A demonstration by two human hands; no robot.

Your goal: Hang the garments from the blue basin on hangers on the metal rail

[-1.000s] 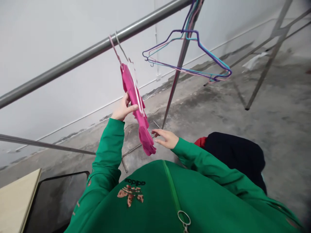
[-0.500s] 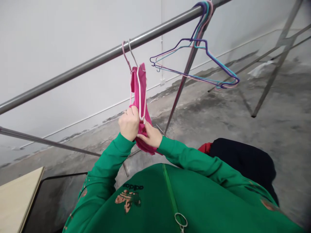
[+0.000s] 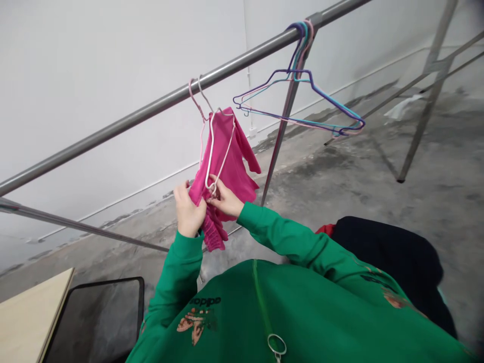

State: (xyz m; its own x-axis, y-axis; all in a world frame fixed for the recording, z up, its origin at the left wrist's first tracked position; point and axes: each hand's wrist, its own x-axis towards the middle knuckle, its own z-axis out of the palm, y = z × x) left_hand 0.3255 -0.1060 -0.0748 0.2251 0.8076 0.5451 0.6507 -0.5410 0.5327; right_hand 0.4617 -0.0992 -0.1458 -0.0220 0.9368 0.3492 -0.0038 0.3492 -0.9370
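Note:
A bright pink long-sleeved shirt (image 3: 229, 151) hangs on a white hanger (image 3: 210, 151), whose hook is over the metal rail. My left hand (image 3: 189, 209) is closed on the shirt's near edge, left of the hanger's lower end. From the right, my right hand (image 3: 227, 199) reaches to that same end, its thumb and fingers pinching the cloth beside the wire. A gathered, ribbed part of the shirt hangs below both hands. Just left of the white hanger, a pale pink hanger (image 3: 195, 103) is hooked on the rail, its lower part partly behind the cloth.
Purple, blue and pink hangers (image 3: 300, 75) hang together farther right on the metal rail (image 3: 151, 113). A slanting rack leg (image 3: 282, 136) stands behind the shirt. At lower left are a wooden board (image 3: 34, 307) and a dark framed panel (image 3: 98, 312). Dark cloth (image 3: 385, 262) lies at right.
The shirt has spread out to the right, with a sleeve now showing. My left hand has shifted left and down with its edge; my right hand has moved slightly left and up.

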